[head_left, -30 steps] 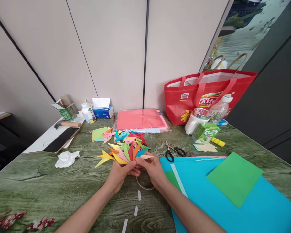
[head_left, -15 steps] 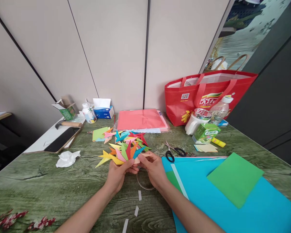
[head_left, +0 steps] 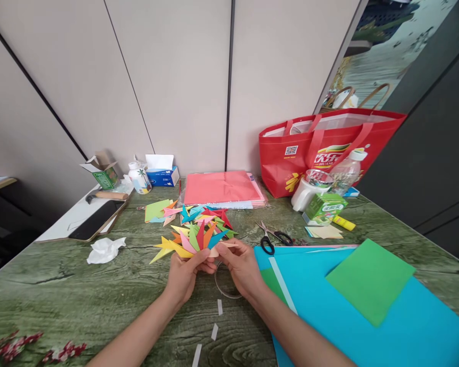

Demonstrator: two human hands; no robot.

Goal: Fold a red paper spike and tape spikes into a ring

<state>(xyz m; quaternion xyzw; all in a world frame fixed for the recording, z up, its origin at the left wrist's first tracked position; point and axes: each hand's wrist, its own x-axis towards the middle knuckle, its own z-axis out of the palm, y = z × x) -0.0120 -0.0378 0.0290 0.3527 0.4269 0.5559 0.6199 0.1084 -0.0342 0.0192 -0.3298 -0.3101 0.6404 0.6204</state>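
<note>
A fan of folded, pointed paper pieces (head_left: 193,238) in yellow, pink, green, red, orange and blue is held between both hands over the table. My left hand (head_left: 187,272) pinches its lower left part, thumb on top. On the right side of the fan, the thumb and fingers of my right hand (head_left: 237,261) close on a pale peach piece (head_left: 227,245). Behind the fan lie more folded pieces (head_left: 191,214). A ring of tape (head_left: 221,291) rests on the table below the hands, partly hidden by my right hand.
Black-handled scissors (head_left: 268,244) lie right of the hands, by large blue sheets (head_left: 329,306) with a green square (head_left: 372,280) on top. Crumpled tissue (head_left: 105,250) and a phone (head_left: 97,220) are left. A red bag (head_left: 283,168) stands behind a white mug (head_left: 304,194).
</note>
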